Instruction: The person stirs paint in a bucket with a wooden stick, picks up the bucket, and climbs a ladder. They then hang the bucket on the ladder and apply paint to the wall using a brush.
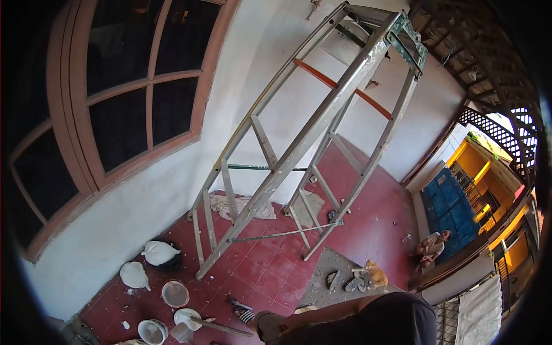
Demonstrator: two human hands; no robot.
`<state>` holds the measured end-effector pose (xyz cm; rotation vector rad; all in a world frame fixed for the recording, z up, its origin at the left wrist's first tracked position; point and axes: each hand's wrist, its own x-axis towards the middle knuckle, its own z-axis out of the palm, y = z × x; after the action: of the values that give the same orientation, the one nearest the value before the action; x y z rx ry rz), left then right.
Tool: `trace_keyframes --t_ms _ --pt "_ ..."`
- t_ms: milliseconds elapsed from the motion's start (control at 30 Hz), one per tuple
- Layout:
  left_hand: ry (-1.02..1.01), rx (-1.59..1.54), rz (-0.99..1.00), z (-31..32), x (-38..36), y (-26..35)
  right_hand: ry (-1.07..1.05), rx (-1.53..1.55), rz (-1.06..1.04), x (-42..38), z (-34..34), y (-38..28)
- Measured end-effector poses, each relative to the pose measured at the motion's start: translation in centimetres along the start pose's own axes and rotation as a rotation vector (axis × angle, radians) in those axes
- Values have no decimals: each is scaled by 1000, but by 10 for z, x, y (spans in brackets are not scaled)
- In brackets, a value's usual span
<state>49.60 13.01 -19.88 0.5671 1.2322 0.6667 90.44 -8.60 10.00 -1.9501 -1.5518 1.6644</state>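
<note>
I look down from high up onto a red tiled floor [368, 230]. One arm in a dark sleeve reaches in from the bottom right, and I take it for mine. My right hand [269, 328] is at the bottom edge with its fingers curled; I cannot tell whether it holds anything. It hovers over a striped item [244, 313] and a wooden stick [223, 328] lying on the floor. My left hand is out of view. A tall, paint-spattered metal ladder frame [299, 144] with an orange crossbar [322, 77] leans against the white wall [172, 195].
Two white sacks [158, 252] and several pails of white mix [175, 293] sit at lower left under an arched, pink-framed window [144, 109]. A cloth [241, 204] lies beneath the ladder. An orange cat [376, 275] stands on a grey mat [328, 270]. A person [431, 247] sits by a blue door [448, 207].
</note>
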Motion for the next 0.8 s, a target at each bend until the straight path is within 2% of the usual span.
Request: trace_keyframes --t_ms 100,167,267,367,533,567,633,700,800 --pt "-73 -11 109 8 -13 31 41 33 16 -6 23 -31" --pt "-237 -173 -27 14 -16 48 35 36 24 -10 32 -50" --pt "-132 203 78 21 -37 78 27 42 28 -13 44 -74" --pt "-76 390 109 38 -74 130 16 40 32 -13 53 -89" --pt "-119 418 174 28 -96 165 -65 3 83 -13 53 -114" --pt "-133 347 158 36 -107 177 -73 8 74 -9 55 -115" --pt "-186 294 148 54 -125 202 -111 -178 57 -1 54 -115" --pt "-284 263 98 69 -145 224 -6 -181 117 -2 49 -138" --pt "-425 115 72 110 -171 248 300 1 32 16 47 -149"
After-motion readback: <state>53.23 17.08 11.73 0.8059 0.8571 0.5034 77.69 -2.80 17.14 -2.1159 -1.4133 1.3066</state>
